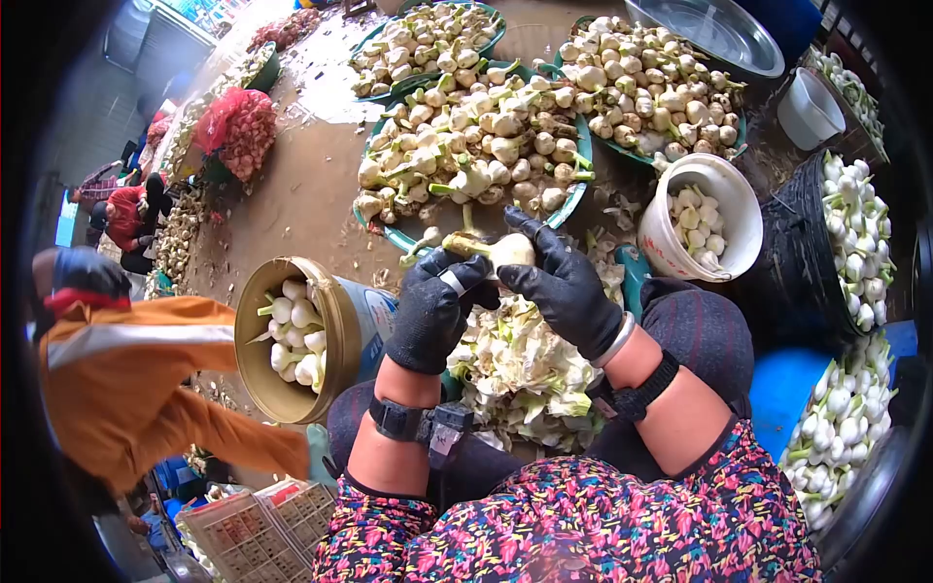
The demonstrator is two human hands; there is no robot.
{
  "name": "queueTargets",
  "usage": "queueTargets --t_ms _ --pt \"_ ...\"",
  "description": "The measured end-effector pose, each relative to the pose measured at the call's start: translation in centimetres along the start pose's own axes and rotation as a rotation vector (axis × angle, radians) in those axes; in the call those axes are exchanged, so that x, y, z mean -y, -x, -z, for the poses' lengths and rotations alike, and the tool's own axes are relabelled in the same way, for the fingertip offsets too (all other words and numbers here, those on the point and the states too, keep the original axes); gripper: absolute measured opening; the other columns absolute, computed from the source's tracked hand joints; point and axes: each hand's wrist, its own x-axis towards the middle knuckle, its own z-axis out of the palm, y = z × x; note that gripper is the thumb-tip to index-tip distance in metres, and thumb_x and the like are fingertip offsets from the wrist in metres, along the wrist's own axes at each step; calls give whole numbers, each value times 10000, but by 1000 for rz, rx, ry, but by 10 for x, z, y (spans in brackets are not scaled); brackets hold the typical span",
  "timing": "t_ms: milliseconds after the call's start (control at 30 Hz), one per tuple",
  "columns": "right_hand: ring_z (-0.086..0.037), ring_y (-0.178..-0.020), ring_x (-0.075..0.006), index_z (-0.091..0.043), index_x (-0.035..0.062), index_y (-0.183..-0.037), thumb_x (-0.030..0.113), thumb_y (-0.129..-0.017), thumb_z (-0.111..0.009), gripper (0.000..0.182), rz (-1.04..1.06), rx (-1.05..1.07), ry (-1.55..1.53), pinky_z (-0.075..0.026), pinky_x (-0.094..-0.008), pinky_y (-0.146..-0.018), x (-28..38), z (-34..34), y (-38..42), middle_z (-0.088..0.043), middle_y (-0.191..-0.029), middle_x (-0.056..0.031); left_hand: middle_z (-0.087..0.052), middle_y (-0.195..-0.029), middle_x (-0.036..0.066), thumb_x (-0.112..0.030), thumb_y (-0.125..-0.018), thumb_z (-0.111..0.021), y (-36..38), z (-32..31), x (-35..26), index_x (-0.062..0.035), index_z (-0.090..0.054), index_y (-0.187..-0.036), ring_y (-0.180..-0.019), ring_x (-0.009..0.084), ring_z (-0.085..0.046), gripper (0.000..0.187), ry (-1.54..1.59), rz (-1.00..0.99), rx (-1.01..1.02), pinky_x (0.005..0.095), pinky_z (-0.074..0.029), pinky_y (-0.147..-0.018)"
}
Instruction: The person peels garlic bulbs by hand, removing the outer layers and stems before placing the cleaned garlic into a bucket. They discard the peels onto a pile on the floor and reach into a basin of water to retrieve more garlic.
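Observation:
Over a heap of garlic peels, both black-gloved hands hold one garlic bulb between them. My right hand is closed on the bulb's right side, with fingers and thumb pressed against it. My left hand is closed at the left end, near the brownish stem; a pale band shows on one finger. Whether it also holds a small tool is hidden. Just beyond the hands lies a wide green-rimmed basin piled with unpeeled garlic bulbs.
At left stands a tan bucket of cleaned bulbs; at right, a white bucket of garlic. Black tubs with white bulbs line the right edge. A person in orange is at left. Red mesh sacks lie farther off.

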Motion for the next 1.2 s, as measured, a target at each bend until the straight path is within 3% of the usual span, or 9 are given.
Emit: queueTargets --t_ms 100,233,400,567,600,733,800,1033,1200 --pt "-575 -858 -104 -373 -13 -1290 231 -946 -455 430 240 -89 300 -494 -268 -750 -7 2 -2 -579 -1024 -80 -636 -791 75 -76 -751 -574 4 1 -1 21 -628 -918 -654 144 -600 200 -210 -74 10 263 -490 -585" --pt "-576 -544 -123 -544 61 -1029 430 -925 -409 406 -594 60 -223 -428 -217 -416 16 2 1 -600 -756 -63 -641 -812 60 -6 -741 -543 4 10 8 13 -633 -927 -698 133 -595 208 -220 -135 -19 280 -484 -648" --pt "-593 -501 -159 -543 83 -985 446 -887 -474 383 -962 130 -530 -424 -236 -333 17 -2 4 -604 -701 -80 -551 -738 141 -55 -588 -666 3 10 3 -38 -606 -906 -693 340 -543 324 -842 -602 -23 346 -444 -630" --pt "-625 -642 -202 -522 78 -1049 468 -863 -524 432 -758 119 -618 -446 -243 -443 16 5 -1 -617 -806 -96 -625 -910 108 41 -737 -573 10 9 11 -32 -576 -1115 -843 238 -632 385 -43 -135 -75 309 -506 -728" --pt "-622 -640 -206 -520 75 -1066 478 -861 -523 452 -723 1 -539 -409 -244 -423 17 5 -2 -617 -816 -106 -618 -921 134 91 -756 -533 7 18 8 -11 -565 -1108 -826 265 -632 367 -799 -583 64 312 -516 -707" --pt "-622 -672 -198 -533 46 -1046 466 -874 -516 454 -593 -78 -568 -499 -283 -511 14 1 -4 -612 -831 -102 -627 -912 99 78 -757 -549 4 17 7 16 -583 -1048 -800 226 -624 299 -807 -848 150 305 -509 -696" --pt "-620 -691 -184 -538 28 -1026 479 -870 -519 478 -505 -133 -440 -525 -287 -570 13 -3 -2 -609 -839 -102 -634 -901 75 33 -759 -578 14 1 10 21 -609 -993 -788 179 -616 236 -198 -232 -33 281 -496 -703" --pt "-603 -769 -136 -485 -4 -1092 192 -767 -714 444 -165 -163 535 -512 -246 -578 10 -5 3 -591 -915 -95 -646 -824 54 -22 -779 -582 11 -2 7 22 -628 -967 -735 127 -607 198 138 10 -84 254 -489 -698" --pt "-599 -642 -121 -506 0 -1077 105 -691 -736 461 -260 -162 394 -488 -233 -494 16 -1 3 -609 -842 -89 -644 -805 53 -14 -778 -575 10 2 7 16 -640 -947 -710 123 -604 183 89 56 -41 247 -487 -683"
